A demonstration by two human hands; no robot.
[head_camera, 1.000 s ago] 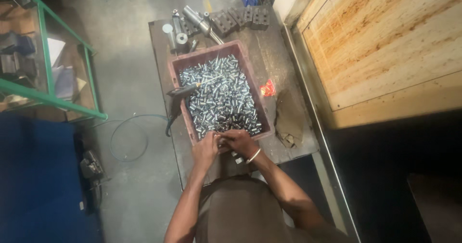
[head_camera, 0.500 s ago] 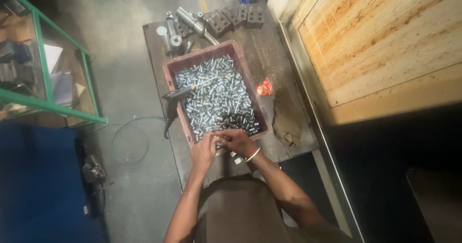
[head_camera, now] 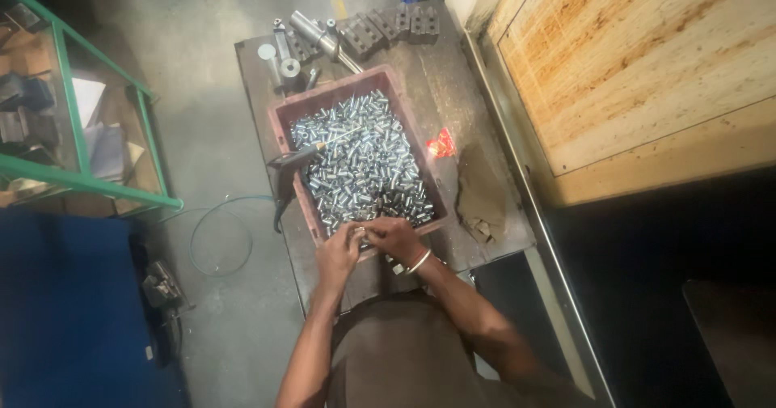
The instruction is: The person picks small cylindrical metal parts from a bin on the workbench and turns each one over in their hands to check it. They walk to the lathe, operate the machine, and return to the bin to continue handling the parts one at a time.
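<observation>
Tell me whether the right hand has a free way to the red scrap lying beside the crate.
Probably yes: the right hand sits at the crate's near edge, and only bare tabletop lies between it and the red scrap.

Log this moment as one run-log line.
left hand and right hand: together at near rim of red tray | tray: full of small metal sleeves | held piece: unclear

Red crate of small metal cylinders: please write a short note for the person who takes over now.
Left hand and right hand meet at the near rim of the red crate, fingering a small metal piece; grip too small to judge.
Crate sits on the dark workbench, full of metal cylinders. A black-handled tool lies across its left rim.
Done or left: not readable here.
</observation>
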